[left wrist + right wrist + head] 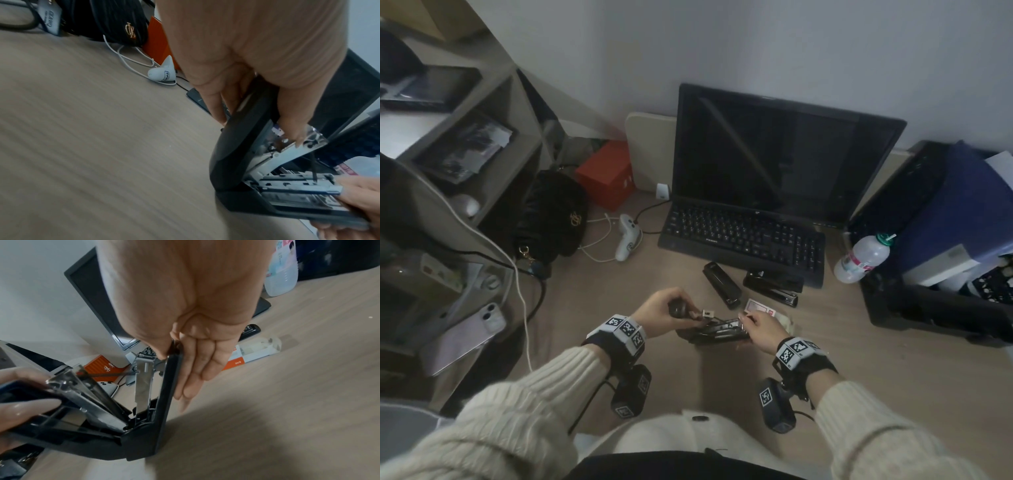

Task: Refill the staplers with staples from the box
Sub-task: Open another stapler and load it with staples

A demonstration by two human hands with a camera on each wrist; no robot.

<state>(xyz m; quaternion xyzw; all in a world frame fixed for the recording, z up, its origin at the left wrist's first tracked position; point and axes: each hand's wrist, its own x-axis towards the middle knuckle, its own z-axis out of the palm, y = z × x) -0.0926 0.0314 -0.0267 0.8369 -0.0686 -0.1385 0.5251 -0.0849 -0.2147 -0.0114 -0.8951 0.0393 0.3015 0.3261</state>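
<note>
Wooden desk (619, 308) w/ keyboard (743, 236) behind: our left hand (661, 310) grips opened stapler's (714, 331) lid, right hand (762, 329) pinches its base.

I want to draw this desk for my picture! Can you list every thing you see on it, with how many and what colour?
Staplers: 3, black; one held open in both hands, two lying before the keyboard.
Staple box: 1, white and red, behind the right hand.
Monitor: 1, black, at the wall.
Keyboard: 1, black, under the monitor.
Bottle: 1, clear, right of the keyboard.
Handbag: 1, black, left.
Red box: 1, behind the handbag.
Controller: 1, white, with cable.
Phone: 1, pale, far left.
Left hand: grips the stapler's lid.
Right hand: holds the stapler's base.
</note>
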